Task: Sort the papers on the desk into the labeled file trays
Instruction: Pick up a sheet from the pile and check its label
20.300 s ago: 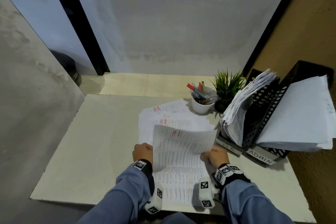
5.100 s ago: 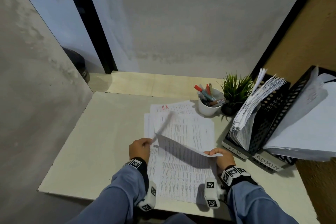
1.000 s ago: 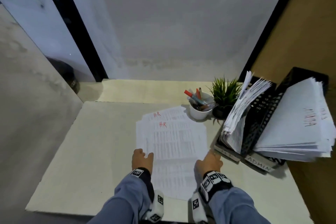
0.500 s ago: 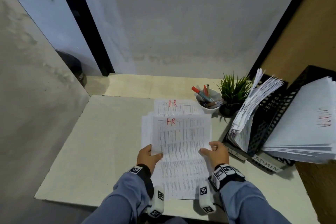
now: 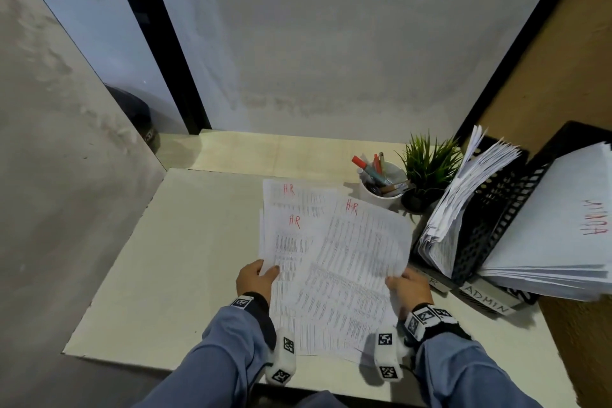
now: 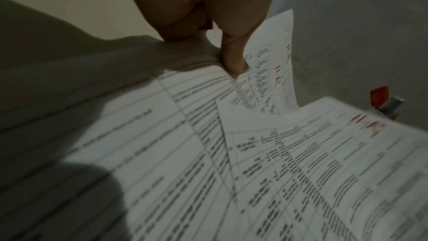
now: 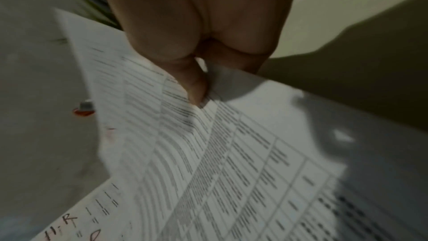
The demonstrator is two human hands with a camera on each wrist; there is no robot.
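Printed sheets marked HR in red lie in a pile point(image 5: 298, 195) at the middle of the desk. My right hand point(image 5: 395, 278) pinches the right edge of the top HR sheet point(image 5: 361, 252), which is raised and tilted toward the trays; the thumb point(image 7: 197, 87) lies on top of it. My left hand point(image 5: 265, 270) pinches the left edge of the HR sheet underneath point(image 5: 288, 235), thumb point(image 6: 234, 61) on top. The black mesh file trays point(image 5: 490, 219) stand at the right: the HR one holds a stack of papers point(image 5: 460, 209), and the one labelled ADMIN point(image 5: 486, 300) holds a thick stack point(image 5: 563, 242).
A white cup of pens point(image 5: 381, 189) and a small potted plant point(image 5: 427, 172) stand just behind the pile, left of the trays. Walls close in the desk point(image 5: 185, 258) at the back and left. Its front edge runs beneath my wrists.
Half a second ago both hands held one HR sheet. Now my right hand has swung that sheet right toward the trays, uncovering another HR sheet, whose edge my left hand pinches.
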